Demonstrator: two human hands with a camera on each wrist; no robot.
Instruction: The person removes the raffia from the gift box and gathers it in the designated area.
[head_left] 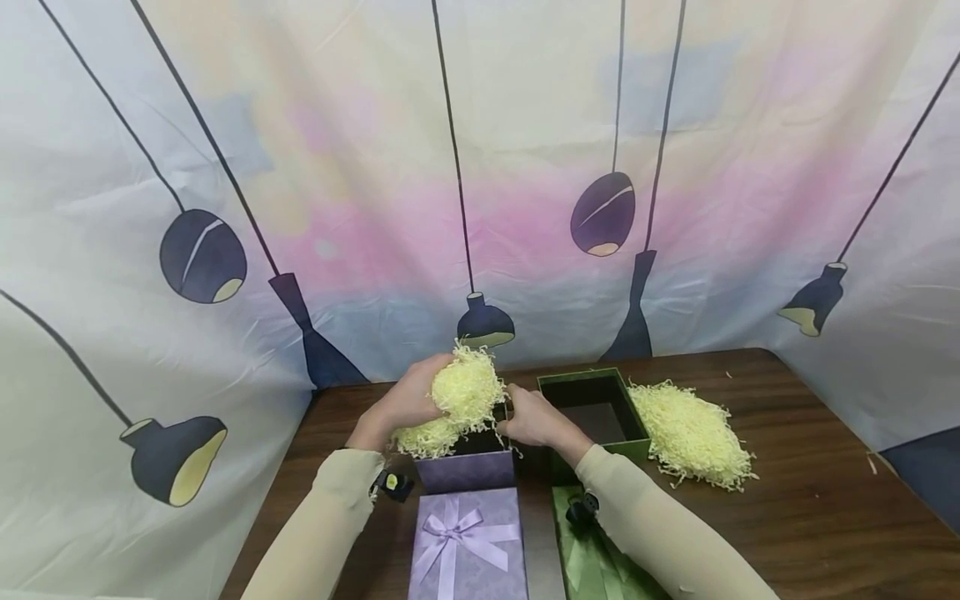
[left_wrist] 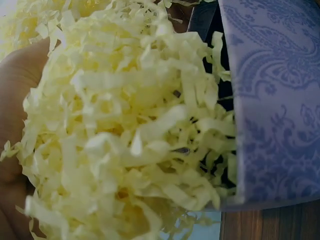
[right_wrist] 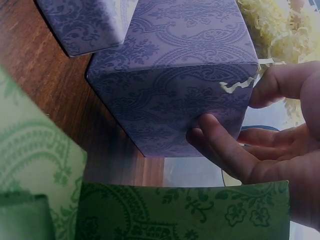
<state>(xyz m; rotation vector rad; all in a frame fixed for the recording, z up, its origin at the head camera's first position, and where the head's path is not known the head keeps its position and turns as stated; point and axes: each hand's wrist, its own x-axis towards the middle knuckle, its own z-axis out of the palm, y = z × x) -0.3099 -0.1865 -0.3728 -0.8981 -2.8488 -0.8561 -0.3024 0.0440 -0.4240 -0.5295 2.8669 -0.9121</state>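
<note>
My left hand (head_left: 408,396) grips a big clump of pale yellow shredded paper (head_left: 468,387) over the purple patterned box (head_left: 465,472). Strands spill across that box's rim and part of its dark inside, and in the left wrist view the clump (left_wrist: 110,125) hides most of the fingers. On the box's right side, my right hand (head_left: 536,419) holds the wall. The right wrist view shows its thumb (right_wrist: 277,85) at the top edge and fingertips (right_wrist: 209,121) against the outer face. A purple lid (head_left: 480,575) with a ribbon bow lies in front of the box.
Right of the purple box stands an open green box (head_left: 636,450) with a dark inside. Its green ribboned lid (head_left: 592,562) lies before it, under my right forearm. Another heap of shredded paper (head_left: 690,433) sits on the wooden table (head_left: 832,500). A printed curtain (head_left: 540,275) hangs behind.
</note>
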